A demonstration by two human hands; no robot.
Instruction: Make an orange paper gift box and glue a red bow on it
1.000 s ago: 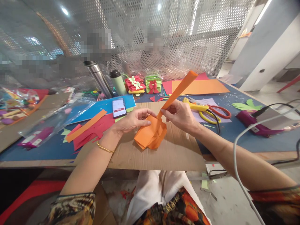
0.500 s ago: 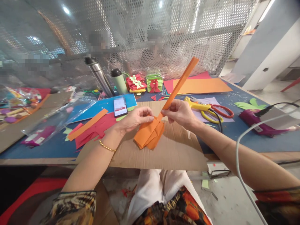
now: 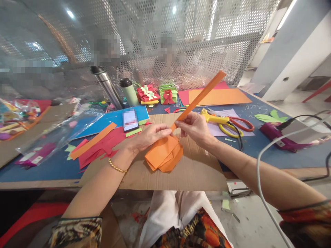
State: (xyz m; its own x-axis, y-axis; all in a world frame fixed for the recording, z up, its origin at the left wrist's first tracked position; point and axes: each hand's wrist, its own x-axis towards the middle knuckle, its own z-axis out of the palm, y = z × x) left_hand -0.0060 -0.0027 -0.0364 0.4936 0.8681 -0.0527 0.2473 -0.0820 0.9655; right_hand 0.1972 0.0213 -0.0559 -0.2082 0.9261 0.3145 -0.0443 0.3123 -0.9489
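A folded orange paper piece [image 3: 164, 155] with overlapping flaps lies on the brown cardboard sheet [image 3: 199, 172] in front of me. From its far side a long, narrow orange paper strip [image 3: 203, 96] slants up to the right. Between thumb and fingers, my right hand [image 3: 194, 128] pinches this strip near its lower end. My left hand [image 3: 151, 137] is closed at the top of the folded piece, thumb against the strip's base; its fingertips are partly hidden. The two hands are almost touching.
To the right lie yellow-handled scissors [image 3: 230, 128], a yellow tool [image 3: 216, 117] and a purple device [image 3: 274, 136] with cables. Leftward are a phone [image 3: 130, 119], red paper [image 3: 100, 146] and a blue sheet [image 3: 108, 115]. Two bottles and small paper boxes [image 3: 168, 94] stand behind.
The strip has tilted lower toward the right. The folded orange paper has turned slightly and shifted nearer to me, and my left hand has flattened over its top. The view has shifted slightly.
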